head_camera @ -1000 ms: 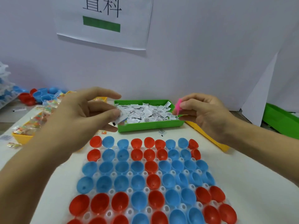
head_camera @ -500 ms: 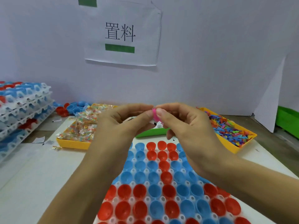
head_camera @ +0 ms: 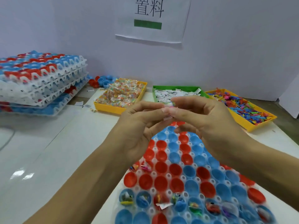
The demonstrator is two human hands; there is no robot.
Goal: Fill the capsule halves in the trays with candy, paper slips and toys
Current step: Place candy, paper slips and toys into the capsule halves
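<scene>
My left hand (head_camera: 139,126) and my right hand (head_camera: 208,123) meet above the far end of the white tray (head_camera: 168,176) of red and blue capsule halves. Together their fingertips pinch a small bundle (head_camera: 169,105): a candy wrapper, a white paper slip and a bit of pink toy. Most capsule halves (head_camera: 175,169) in the tray stand bare. Those in a near row (head_camera: 143,198) hold candy, slips and toys, and two by my left wrist (head_camera: 145,167) are filled too.
Behind the hands stand a yellow bin of wrapped candy (head_camera: 121,94), a green bin of paper slips (head_camera: 174,92) and a yellow bin of coloured toys (head_camera: 242,107). A stack of filled trays (head_camera: 40,81) sits at the left, loose capsule halves (head_camera: 103,80) beside it.
The hands came together from apart and now hold the pieces jointly. The view has tilted down and pulled back, showing the near filled row of the tray.
</scene>
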